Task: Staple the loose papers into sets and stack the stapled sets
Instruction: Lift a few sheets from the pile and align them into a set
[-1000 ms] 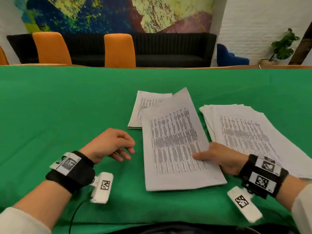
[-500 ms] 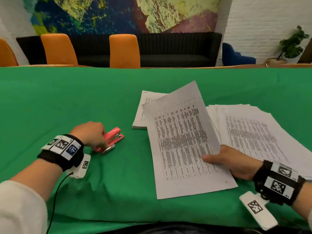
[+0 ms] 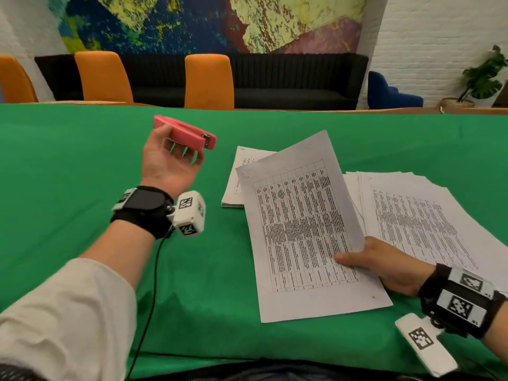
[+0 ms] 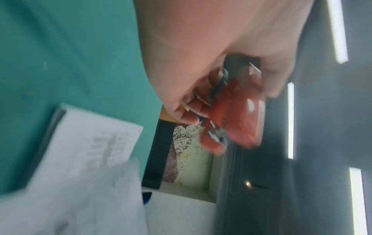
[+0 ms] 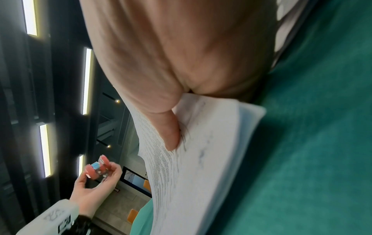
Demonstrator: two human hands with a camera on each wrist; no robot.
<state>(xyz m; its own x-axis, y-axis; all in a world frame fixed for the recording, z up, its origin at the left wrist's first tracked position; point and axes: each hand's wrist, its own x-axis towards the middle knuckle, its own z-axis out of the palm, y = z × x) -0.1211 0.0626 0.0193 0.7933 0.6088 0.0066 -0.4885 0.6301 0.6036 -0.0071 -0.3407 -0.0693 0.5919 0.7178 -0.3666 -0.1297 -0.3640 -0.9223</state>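
Stapler (image 3: 184, 132) raised above the green counter (image 3: 68, 174) in the left hand (image 3: 167, 158) — fingers curled round its pink body, long axis level, metal mouth pointing right toward the papers. Only the right wrist view shows the mouth end-on. The right hand (image 3: 384, 264) pinches a set of sheets (image 3: 302, 224) — thumb on top, far end tilted up — between a small stack (image 3: 233, 188) and the loose pile (image 3: 428, 215).

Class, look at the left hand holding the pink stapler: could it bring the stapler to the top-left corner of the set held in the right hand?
Probably yes. The left hand holds the stapler in the air, and only bare green cloth separates it from the held set.
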